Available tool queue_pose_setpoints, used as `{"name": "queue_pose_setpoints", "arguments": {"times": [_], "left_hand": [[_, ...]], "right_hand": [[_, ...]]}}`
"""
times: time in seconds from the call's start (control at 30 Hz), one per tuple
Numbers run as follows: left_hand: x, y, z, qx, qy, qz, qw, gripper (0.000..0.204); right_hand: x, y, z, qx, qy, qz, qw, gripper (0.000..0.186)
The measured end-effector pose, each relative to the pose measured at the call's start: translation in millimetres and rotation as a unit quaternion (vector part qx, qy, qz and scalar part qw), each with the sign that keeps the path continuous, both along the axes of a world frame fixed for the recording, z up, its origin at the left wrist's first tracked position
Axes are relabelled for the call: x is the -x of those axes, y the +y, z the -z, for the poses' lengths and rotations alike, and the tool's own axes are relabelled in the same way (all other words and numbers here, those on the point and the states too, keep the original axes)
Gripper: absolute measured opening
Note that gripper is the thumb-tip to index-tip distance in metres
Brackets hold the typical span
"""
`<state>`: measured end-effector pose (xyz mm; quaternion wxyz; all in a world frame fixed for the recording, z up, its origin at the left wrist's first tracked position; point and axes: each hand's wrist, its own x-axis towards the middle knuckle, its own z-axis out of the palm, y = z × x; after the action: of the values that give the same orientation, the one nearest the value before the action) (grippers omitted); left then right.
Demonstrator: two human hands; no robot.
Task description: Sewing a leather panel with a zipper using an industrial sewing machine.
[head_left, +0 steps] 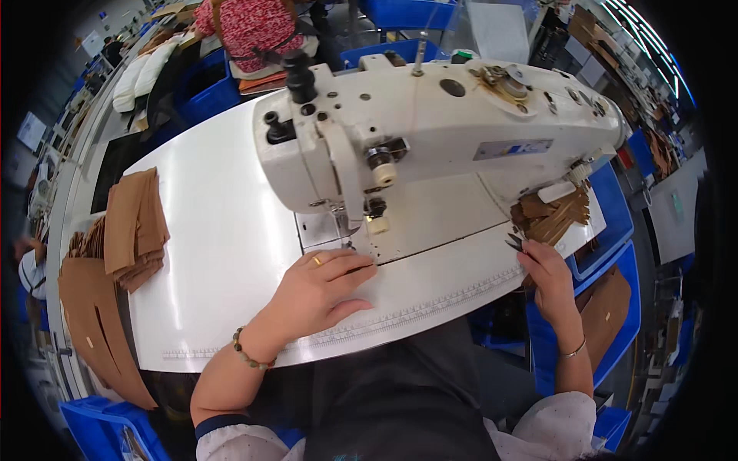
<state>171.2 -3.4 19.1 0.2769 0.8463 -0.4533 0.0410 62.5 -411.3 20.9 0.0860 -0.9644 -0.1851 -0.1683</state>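
Note:
A white sewing machine (430, 131) stands on a white table (207, 230). Just in front of its presser foot and needle area (342, 223), my left hand (327, 283) lies on the tabletop, fingers stretched out and thumb apart. A little dark strip shows by its fingertips, too small to name. At the table's right front edge, my right hand (547, 280) is closed around a pair of small dark thread snips (515, 242). The blades point up and left. Beyond them a pile of brown fabric pieces (550, 215) lies beside the machine's right end.
Brown cut pieces are stacked on the table's left side (134, 227), with larger brown panels (96, 323) hanging below. Blue bins (588, 338) stand at the right. A printed ruler strip (430, 307) runs along the front edge. Another person in red (257, 34) sits beyond.

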Motion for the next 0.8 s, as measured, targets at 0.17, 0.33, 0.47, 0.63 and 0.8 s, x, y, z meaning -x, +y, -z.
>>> {"name": "queue_pose_setpoints", "arguments": {"times": [0.17, 0.33, 0.47, 0.63, 0.8], "left_hand": [[-7, 10, 10, -0.122, -0.063, -0.162, 0.977, 0.064], [-40, 29, 12, -0.021, 0.007, -0.246, 0.969, 0.040], [-58, 16, 10, 0.060, 0.031, -0.244, 0.967, 0.032], [-66, 16, 20, 0.040, 0.043, -0.234, 0.970, 0.020], [-63, 26, 13, -0.023, 0.099, -0.277, 0.956, 0.015]], "right_hand": [[-27, 58, 5, -0.048, -0.023, -0.150, 0.987, 0.032], [-35, 105, 18, -0.120, -0.021, -0.277, 0.953, 0.025], [-38, 129, 20, -0.176, -0.011, -0.308, 0.935, 0.030], [-41, 149, 7, -0.183, -0.007, -0.332, 0.925, 0.033], [-44, 167, 10, -0.216, -0.037, -0.334, 0.917, 0.027]]}}
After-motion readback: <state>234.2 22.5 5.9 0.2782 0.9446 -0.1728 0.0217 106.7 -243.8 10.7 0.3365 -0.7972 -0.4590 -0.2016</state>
